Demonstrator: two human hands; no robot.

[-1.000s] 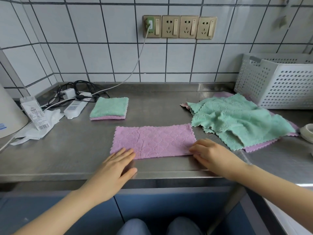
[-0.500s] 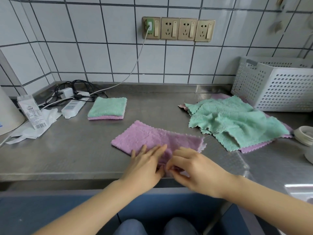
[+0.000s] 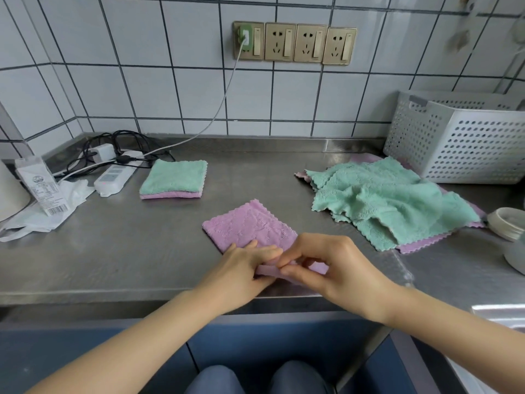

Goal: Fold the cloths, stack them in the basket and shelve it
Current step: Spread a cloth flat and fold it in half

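A purple cloth [image 3: 248, 226] lies folded into a small skewed square near the counter's front edge. My left hand [image 3: 244, 268] presses on its near corner, and my right hand [image 3: 326, 268] pinches the same near edge between thumb and fingers. A folded stack [image 3: 173, 177], green cloth on purple, sits further back to the left. To the right lies a loose heap of green cloths [image 3: 386, 200] over purple ones. The white perforated basket [image 3: 460, 146] stands at the back right against the wall.
A steel counter [image 3: 127, 251] holds a power strip with cables [image 3: 113, 174], a small carton [image 3: 42, 186] and a white plastic bag [image 3: 37, 220] at the left. White bowls [image 3: 508, 226] sit at the right edge. Wall sockets [image 3: 295, 42] are on the tiles.
The purple cloth went from a flat long strip to a small square folded end over end. Both hands moved from its outer corners together to its near edge.
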